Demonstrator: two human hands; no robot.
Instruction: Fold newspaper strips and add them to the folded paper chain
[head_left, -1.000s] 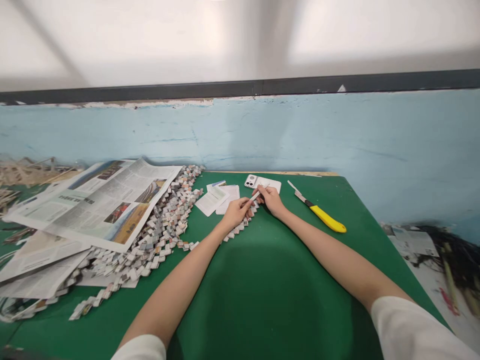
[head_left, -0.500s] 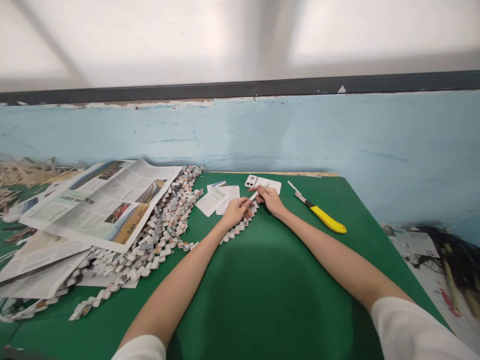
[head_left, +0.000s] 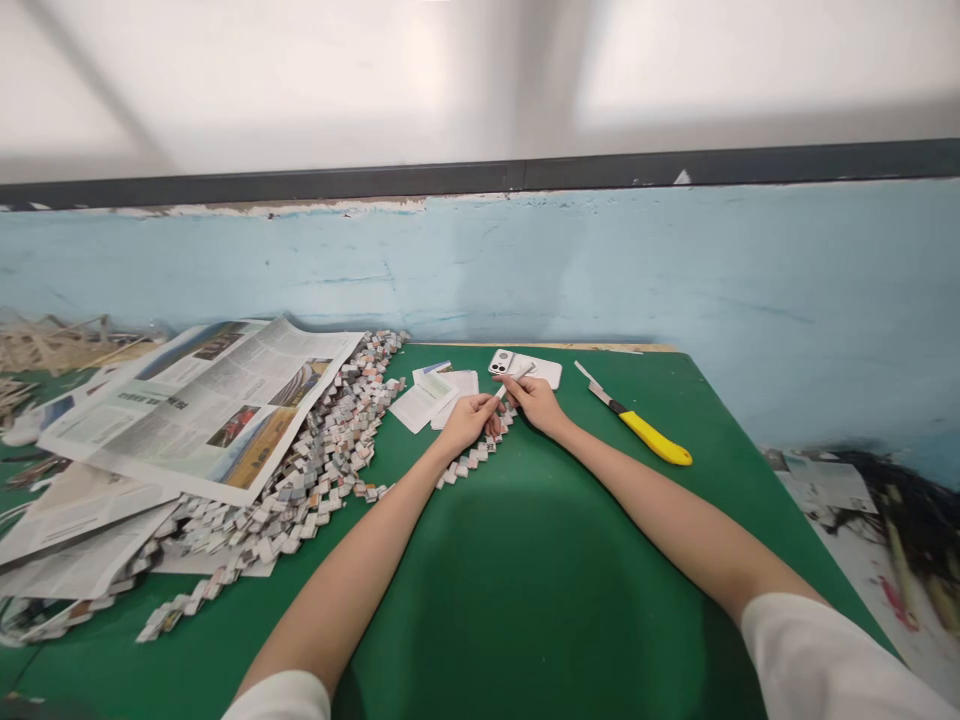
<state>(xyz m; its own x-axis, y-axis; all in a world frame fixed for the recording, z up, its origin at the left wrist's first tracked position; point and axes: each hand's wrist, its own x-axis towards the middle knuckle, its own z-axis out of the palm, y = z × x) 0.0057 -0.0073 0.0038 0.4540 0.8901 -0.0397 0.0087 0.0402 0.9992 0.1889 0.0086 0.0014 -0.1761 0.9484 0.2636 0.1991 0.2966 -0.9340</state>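
Observation:
Near the middle of the green table (head_left: 525, 580), my left hand (head_left: 466, 424) pinches the near end of a narrow folded paper strip (head_left: 514, 380). My right hand (head_left: 537, 402) has its thumb and fingers closed on the same strip farther along. Under and beside my left hand runs a zigzag chain of folded paper (head_left: 466, 463); whether the fingers also grip it, I cannot tell. Several cut paper pieces (head_left: 421, 402) lie just left of the hands. A white phone (head_left: 541, 370) rests face down behind my right hand.
To the right lies a cutter with a yellow handle (head_left: 654, 438), blade pointing away. A large heap of folded paper chains (head_left: 330, 450) and newspaper sheets (head_left: 210, 400) covers the left side. Behind the table stands a blue wall (head_left: 675, 260). Clutter (head_left: 900, 520) lies beyond the right edge.
The fingers of my right hand have moved slightly down and left along the strip, nearer my left hand. Both hands still hold it, and everything else stays in place.

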